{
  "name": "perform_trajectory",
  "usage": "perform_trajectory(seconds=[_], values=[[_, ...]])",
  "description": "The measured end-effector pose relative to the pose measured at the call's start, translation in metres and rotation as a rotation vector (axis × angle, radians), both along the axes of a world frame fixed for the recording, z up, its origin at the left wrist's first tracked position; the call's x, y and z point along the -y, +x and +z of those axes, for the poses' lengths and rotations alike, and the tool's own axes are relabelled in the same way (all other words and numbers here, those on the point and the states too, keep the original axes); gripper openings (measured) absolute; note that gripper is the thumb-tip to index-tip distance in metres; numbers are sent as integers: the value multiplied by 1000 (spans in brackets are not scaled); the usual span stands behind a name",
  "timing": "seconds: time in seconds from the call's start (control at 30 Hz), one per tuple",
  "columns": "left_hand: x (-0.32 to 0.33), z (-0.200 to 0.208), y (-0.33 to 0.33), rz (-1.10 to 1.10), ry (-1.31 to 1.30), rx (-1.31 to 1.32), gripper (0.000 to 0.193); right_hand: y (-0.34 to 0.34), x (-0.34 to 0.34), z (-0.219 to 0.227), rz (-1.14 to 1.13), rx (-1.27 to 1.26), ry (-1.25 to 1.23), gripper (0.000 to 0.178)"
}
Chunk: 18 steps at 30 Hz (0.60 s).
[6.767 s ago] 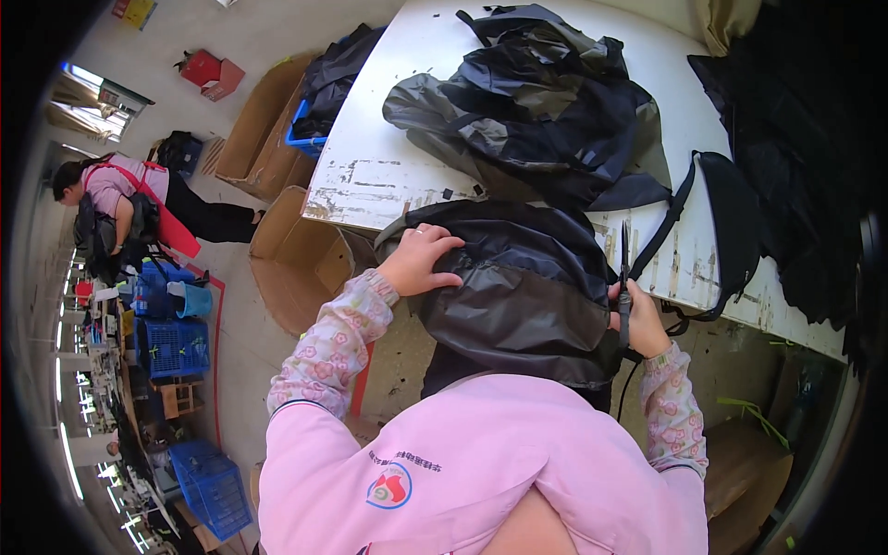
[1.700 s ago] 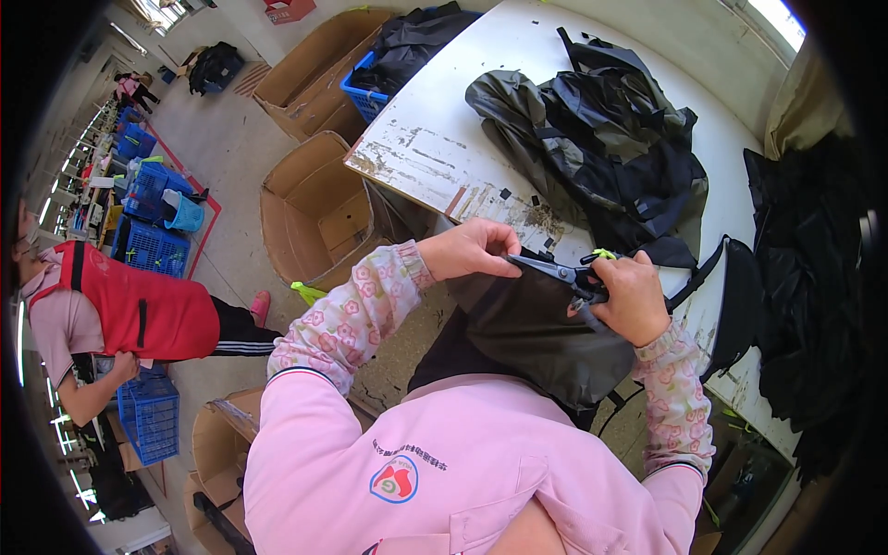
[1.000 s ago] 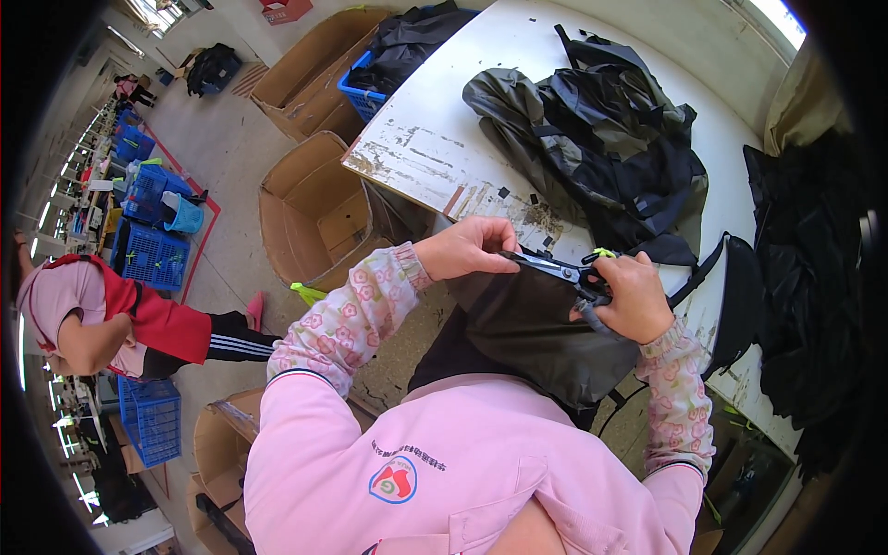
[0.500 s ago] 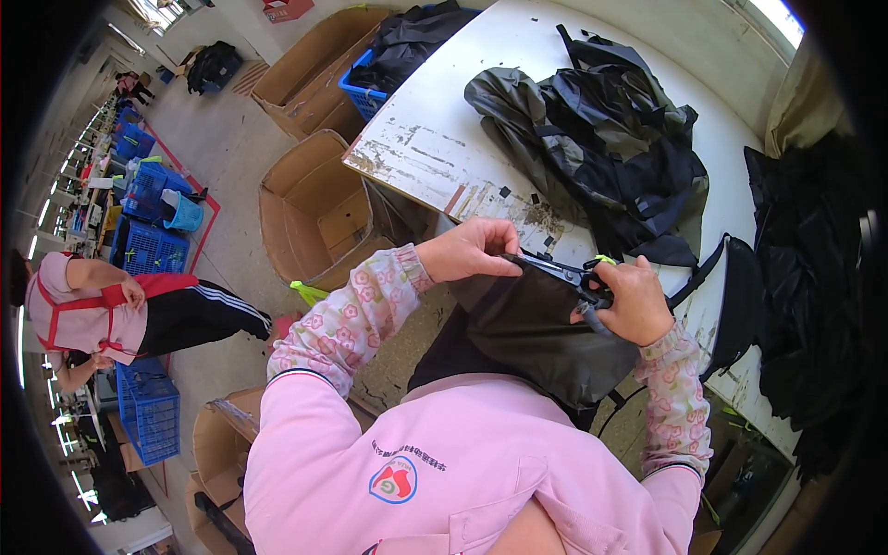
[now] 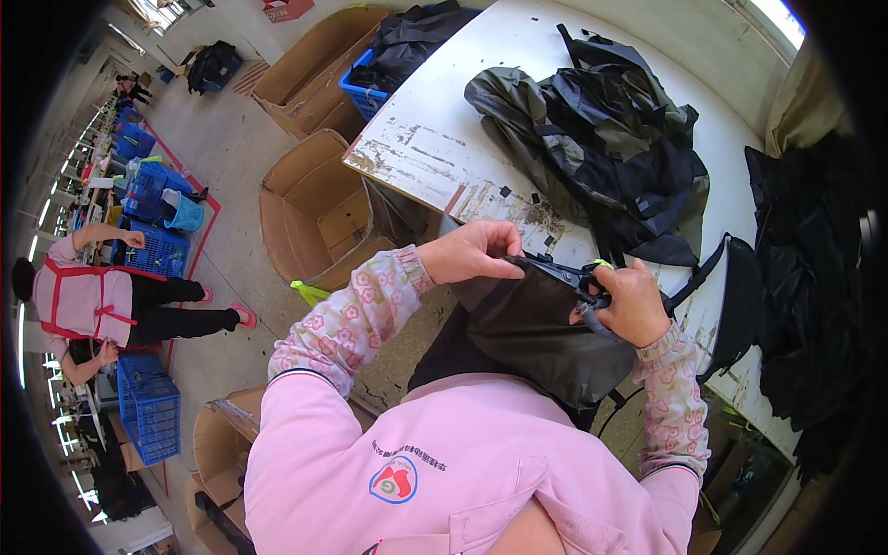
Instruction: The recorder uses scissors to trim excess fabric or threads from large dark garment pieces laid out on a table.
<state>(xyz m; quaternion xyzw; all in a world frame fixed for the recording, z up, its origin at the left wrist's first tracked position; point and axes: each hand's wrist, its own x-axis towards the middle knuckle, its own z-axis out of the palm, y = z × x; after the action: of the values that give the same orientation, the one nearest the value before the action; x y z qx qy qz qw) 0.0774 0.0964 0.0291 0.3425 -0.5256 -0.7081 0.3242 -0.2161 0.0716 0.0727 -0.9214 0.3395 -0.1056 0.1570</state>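
A dark olive-black fabric piece [image 5: 546, 338] hangs over my lap. Its upper corner is pinched between thumb and fingers of my left hand [image 5: 474, 252]. In my right hand [image 5: 634, 303] I grip a pair of scissors [image 5: 558, 270] with dark handles and a bit of bright yellow-green on them. The blades point left along the fabric's top edge, their tips close to my left fingertips. Whether the blades are fully closed is hard to see. Beyond my hands, a heap of black and olive fabric pieces [image 5: 610, 139] lies on the worn white table [image 5: 421, 120].
Cardboard boxes [image 5: 319, 208] stand left of the table, beside a blue basket [image 5: 365, 88] of dark fabric. Black fabric [image 5: 809, 296] hangs at the right. At far left a person in pink [image 5: 88, 296] walks near blue crates [image 5: 148, 407].
My right hand and the scissors have shifted very slightly left; my left hand keeps its pinch. At far left the other person has changed stride and raised an arm.
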Motion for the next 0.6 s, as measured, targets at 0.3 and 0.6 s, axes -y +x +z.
perform_trajectory(seconds=[0.3, 0.6], values=[[0, 0, 0, -20, 14, 1, 26, -1, 1, 14, -14, 24, 16, 53], [0, 0, -1, -42, -22, 9, 31, 0, 2, 21, 30, -9, 58, 53]])
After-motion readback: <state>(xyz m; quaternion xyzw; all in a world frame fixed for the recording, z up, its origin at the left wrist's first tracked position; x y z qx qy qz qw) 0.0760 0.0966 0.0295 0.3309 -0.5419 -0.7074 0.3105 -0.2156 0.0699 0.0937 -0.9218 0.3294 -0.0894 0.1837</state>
